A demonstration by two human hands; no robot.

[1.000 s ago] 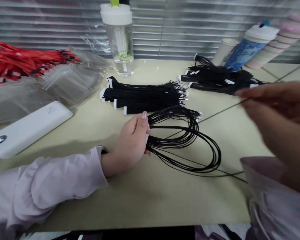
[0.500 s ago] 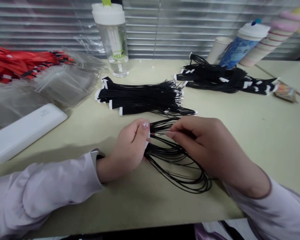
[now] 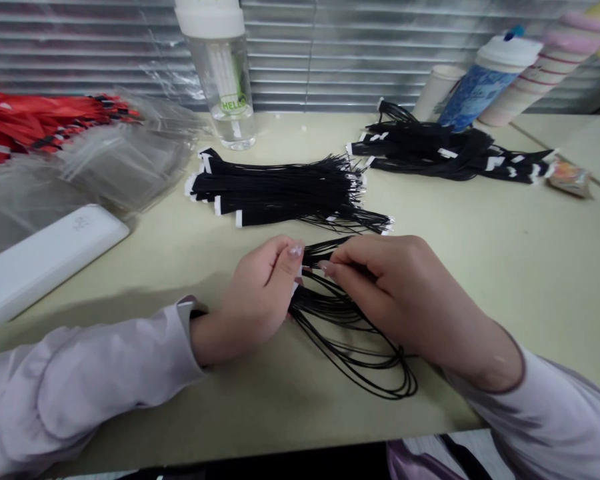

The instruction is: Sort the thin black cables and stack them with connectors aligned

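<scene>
Near the table's front, my left hand [image 3: 263,290] is closed around white connectors [image 3: 296,280] at the end of a black wire harness [image 3: 347,310]. Its thumb lies on top, and most of the connector is hidden in the palm. Thin black wires run right from there, some looping back in wide curves. My right hand [image 3: 397,293] pinches the end of one wire between thumb and forefinger, close beside the connector. Whether that tip is inside the connector I cannot tell. Behind both hands lies a bundle of black cables [image 3: 280,190] with white plugs and bare wire ends.
Another heap of black cables [image 3: 445,153] lies at the back right, before a blue tumbler [image 3: 485,87]. A clear water bottle [image 3: 225,87] stands at the back. To the left are red cables [image 3: 40,123], plastic bags [image 3: 130,167] and a white power bank [image 3: 55,260].
My right hand has moved left, bringing the pinched wire end closer to the connector in my left hand. The wire loops hang slightly lower. The view has shifted a little.
</scene>
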